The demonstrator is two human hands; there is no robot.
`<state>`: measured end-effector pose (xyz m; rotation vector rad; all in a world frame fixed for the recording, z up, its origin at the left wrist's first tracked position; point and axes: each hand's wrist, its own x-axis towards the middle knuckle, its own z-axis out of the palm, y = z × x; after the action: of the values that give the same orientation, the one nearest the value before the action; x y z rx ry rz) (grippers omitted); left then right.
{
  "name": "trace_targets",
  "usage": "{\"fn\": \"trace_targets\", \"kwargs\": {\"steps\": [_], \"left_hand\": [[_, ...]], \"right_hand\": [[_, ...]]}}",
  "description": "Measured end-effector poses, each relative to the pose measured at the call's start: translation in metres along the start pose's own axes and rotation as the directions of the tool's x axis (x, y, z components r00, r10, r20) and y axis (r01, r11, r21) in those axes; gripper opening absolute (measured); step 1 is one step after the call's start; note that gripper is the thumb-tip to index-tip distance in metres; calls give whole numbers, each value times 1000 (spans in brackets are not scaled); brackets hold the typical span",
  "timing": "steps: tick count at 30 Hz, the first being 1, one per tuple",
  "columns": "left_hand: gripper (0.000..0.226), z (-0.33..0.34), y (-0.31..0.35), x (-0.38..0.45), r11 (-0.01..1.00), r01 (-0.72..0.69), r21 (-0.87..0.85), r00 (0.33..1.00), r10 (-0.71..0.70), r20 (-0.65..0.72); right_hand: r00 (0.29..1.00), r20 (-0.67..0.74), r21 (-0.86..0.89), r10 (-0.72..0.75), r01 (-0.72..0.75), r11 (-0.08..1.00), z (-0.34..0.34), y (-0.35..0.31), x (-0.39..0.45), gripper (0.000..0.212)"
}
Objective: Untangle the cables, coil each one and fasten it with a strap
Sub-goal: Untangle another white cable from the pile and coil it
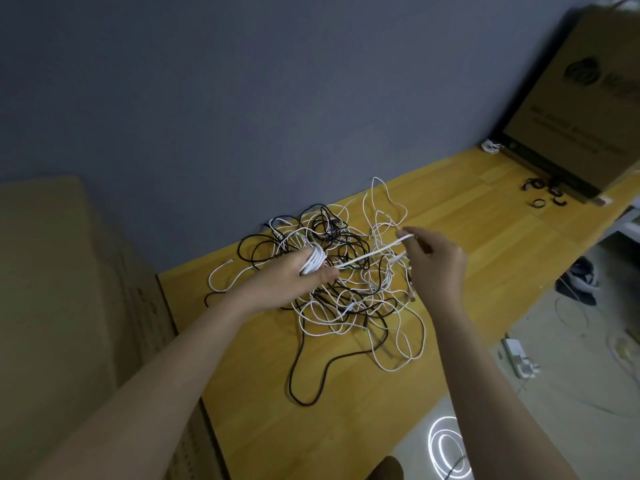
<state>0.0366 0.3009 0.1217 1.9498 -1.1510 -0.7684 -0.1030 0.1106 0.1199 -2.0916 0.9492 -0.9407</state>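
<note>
Your left hand (294,275) grips a small coil of white cable (314,261): the loops sit bunched between your curled fingers (304,255) above and your thumb below, which presses toward them from the near side. From that coil a straight run of the same white cable stretches taut to the right and slightly up, ending at your right hand (434,258). There your fingertips (408,233) pinch the cable, thumb and forefinger closed together on it, with the remaining fingers curled behind (a second white strand seems to pass just under this hand, though the blur makes it hard to say whether you are touching it).

Both hands hover over the tangle of cables (346,289) lying on the yellow wooden desk (467,216). The tangle mixes white and black cables in loose, overlapping loops; one long black loop trails off toward the near edge of the desk, and white loops spill out toward the wall and to the right. The coil in your left hand is held above the far left part of the heap.

Well apart from the tangle, at the far right of the desk, several black straps (543,194) lie scattered just in front of a large cardboard box (575,109) leaning there. Another cardboard box (69,289) stands against the desk's left end.
</note>
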Motion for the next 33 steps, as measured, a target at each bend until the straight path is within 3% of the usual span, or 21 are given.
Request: {"fn": "trace_targets", "kwargs": {"steps": [4, 6, 8, 10, 13, 15, 18, 22, 27, 31, 33], "left_hand": [[39, 2, 3, 0, 956, -12, -293, 992, 47, 114], [36, 1, 6, -1, 914, 3, -407, 984, 71, 166], [37, 0, 8, -2, 884, 9, -468, 977, 92, 192], [39, 0, 10, -2, 853, 12, -521, 969, 118, 215], [31, -1, 10, -3, 799, 13, -602, 960, 159, 232], [29, -3, 8, -3, 754, 33, -657, 966, 145, 215], [31, -6, 6, -3, 691, 30, -722, 987, 94, 132], [29, -6, 8, -1, 612, -47, -789, 999, 40, -28], [29, -5, 8, 0, 607, -80, -790, 993, -16, -113], [28, 1, 10, 0, 626, -104, -773, 990, -6, -138], [25, 2, 10, 2, 670, -125, -732, 987, 9, -160]], "right_hand": [[975, -185, 116, -119, 142, 983, 1, -29, 6, 23], [966, -190, 89, -177, 197, 976, 7, -34, 11, 24], [978, -83, 27, -192, 195, 980, 18, -30, 18, 25], [979, 112, -64, -170, 178, 982, 31, -16, 21, 24], [932, 362, -109, -28, 73, 991, 51, 1, 12, 24], [889, 457, -71, -34, 74, 995, 61, 6, -1, 21], [831, 549, -60, -90, 146, 987, 72, 10, -27, 39], [766, 641, 32, -54, 44, 999, 79, 15, -58, 38], [696, 699, -92, -167, 319, 943, 82, 31, -90, 26], [713, 682, -142, -162, 347, 927, 76, 28, -97, 39], [694, 694, -260, -190, 489, 833, 77, 22, -100, 46]]}}
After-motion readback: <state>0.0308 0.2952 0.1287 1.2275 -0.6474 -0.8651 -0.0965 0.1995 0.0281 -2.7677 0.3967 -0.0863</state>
